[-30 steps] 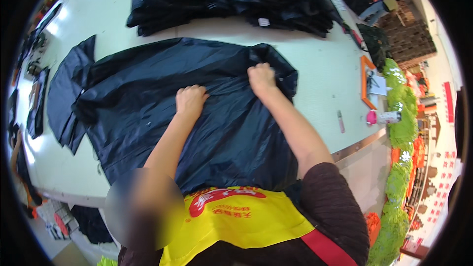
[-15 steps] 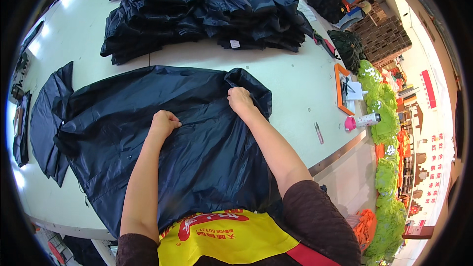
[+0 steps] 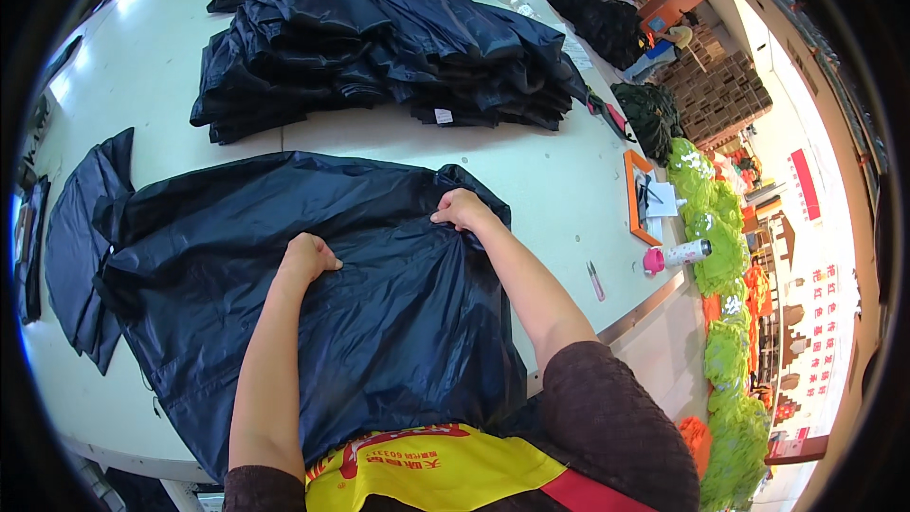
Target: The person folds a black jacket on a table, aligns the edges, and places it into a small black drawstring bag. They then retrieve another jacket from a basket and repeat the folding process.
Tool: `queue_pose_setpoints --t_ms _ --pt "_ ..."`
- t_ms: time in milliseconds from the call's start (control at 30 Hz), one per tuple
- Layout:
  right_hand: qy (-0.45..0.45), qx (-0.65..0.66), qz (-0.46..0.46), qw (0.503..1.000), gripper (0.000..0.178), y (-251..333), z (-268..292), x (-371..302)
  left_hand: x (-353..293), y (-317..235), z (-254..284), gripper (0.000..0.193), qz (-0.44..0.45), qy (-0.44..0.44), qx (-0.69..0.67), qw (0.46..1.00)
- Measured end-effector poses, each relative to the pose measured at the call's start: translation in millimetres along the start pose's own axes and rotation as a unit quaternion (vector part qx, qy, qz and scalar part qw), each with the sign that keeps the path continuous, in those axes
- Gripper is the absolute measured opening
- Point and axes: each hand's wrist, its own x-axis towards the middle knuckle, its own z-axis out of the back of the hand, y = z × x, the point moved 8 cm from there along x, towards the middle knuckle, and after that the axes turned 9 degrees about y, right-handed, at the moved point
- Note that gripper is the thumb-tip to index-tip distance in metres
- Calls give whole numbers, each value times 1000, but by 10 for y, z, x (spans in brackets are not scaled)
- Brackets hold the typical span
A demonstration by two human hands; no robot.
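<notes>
A dark navy coat (image 3: pixel 389 294) of thin, shiny fabric lies spread on the white table, wrinkled, its near part reaching my apron. My left hand (image 3: pixel 309 258) is closed, thumb against fingers, pinching the fabric at the middle of the coat. Toward the coat's far right corner, my right hand (image 3: pixel 461 210) grips a fold of it between thumb and fingers. Creases run across the fabric between the two hands. A folded navy piece of the same cloth (image 3: pixel 81 246) fans out at the coat's left side.
Stacked navy garments (image 3: pixel 379 52) lie across the table's (image 3: pixel 555 199) far side. On the right are small snips (image 3: pixel 595 281), a bottle with a pink cap (image 3: pixel 684 253) and an orange tray (image 3: pixel 633 199). Bright green bundles (image 3: pixel 725 351) stand beyond the right edge.
My right hand has moved slightly left and nearer to me along the coat, drawing its right side into creases. My left hand stays near the middle. The whole view has shifted a little.
</notes>
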Motion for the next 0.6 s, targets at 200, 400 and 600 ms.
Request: queue_pose_setpoints --t_ms 200,400,600 --pt "22 -35 53 998 27 195 47 -22 -71 112 27 26 -57 -101 46 992" --pt "-236 -299 48 923 36 452 -194 -603 -1064 384 -18 21 -193 -254 183 930" --pt "-234 -216 499 806 49 1639 -1490 -1394 -2405 1340 302 14 -229 -351 311 853"
